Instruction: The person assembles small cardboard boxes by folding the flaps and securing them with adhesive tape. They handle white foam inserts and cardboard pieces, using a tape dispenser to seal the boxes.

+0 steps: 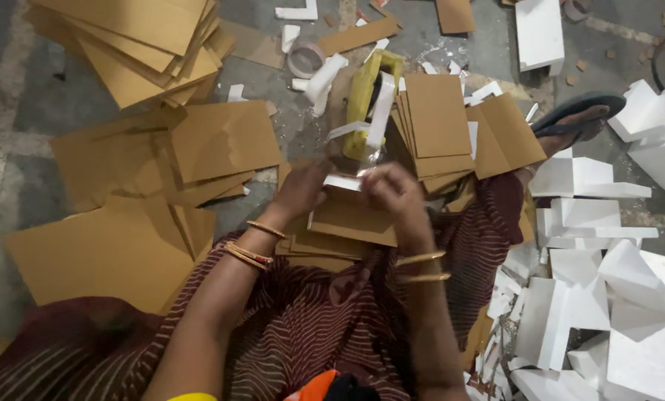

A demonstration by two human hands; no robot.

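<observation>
Left hand (pixel 300 189), right hand (pixel 392 191) curled, pinching white strip (pixel 343 182) over cardboard sheet (pixel 351 220).

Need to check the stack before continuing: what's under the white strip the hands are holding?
Under the white strip, held between the left hand and right hand, lies a brown cardboard sheet atop a few more sheets on the lap. What lies beneath that pile is covered.
</observation>
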